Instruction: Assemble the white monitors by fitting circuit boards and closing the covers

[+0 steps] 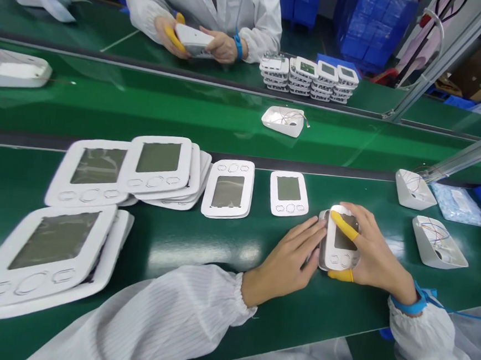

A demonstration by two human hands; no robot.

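Observation:
Near the right of the bench, both hands are at a white device panel with a grey screen (347, 233) and oval buttons below it. My right hand (370, 248) grips it from the right, with yellow finger covers on the thumb and another finger. My left hand (290, 259) is closed along the panel's left edge, fingertips against its side. A second layer shows under that left edge; what it is I cannot make out. To the left lie a single screen panel (289, 193) and a slightly larger-looking pair of panels (228, 189).
Stacked screen panels (158, 165) and more panels (47, 253) cover the left. White housings with wires (439, 243) (414, 189) stand right, another housing (283, 120) on the green belt (179, 114). Opposite, a co-worker's hands (221, 46) hold a white housing beside stacked units (309, 77).

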